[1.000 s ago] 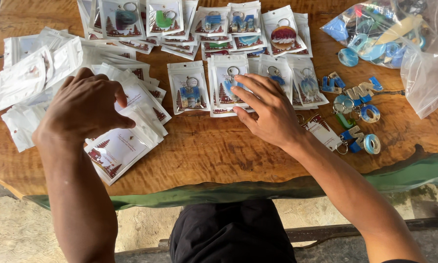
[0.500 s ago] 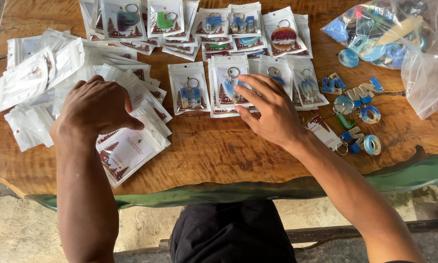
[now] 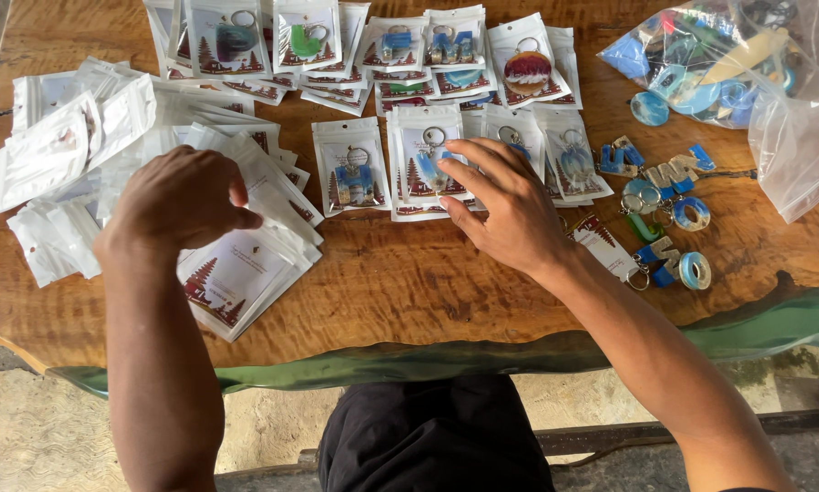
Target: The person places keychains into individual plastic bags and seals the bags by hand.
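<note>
Surface: I saw a glossy brown wooden tabletop (image 3: pixel 400 282) with a green resin edge, above a pale stone floor (image 3: pixel 45 437).
Left hand: my left hand (image 3: pixel 180 196) rested knuckles-up on a fanned pile of empty white plastic pouches with printed cards (image 3: pixel 236 273); the fingers (image 3: pixel 236 217) were curled down onto the top pouches. I could not tell whether they pinched one.
Right hand: my right hand (image 3: pixel 510 205) lay flat, its fingers (image 3: pixel 471 157) spread and open, the tips pressing on a clear pouch holding a keyring with a blue feather-like charm (image 3: pixel 428 155). Nothing was gripped.
Where that pouch lay: middle of the tabletop, atop a small stack, just beside a pouch with a blue-and-red charm (image 3: pixel 353 169).
Back rows: more filled keyring pouches (image 3: pixel 382 50) overlapped along the far edge.
Right side: loose resin letter and ring keychains in blue, green and grey (image 3: pixel 665 214) lay near my wrist; a clear plastic bag of coloured charms (image 3: pixel 737 64) sat beyond them.
</note>
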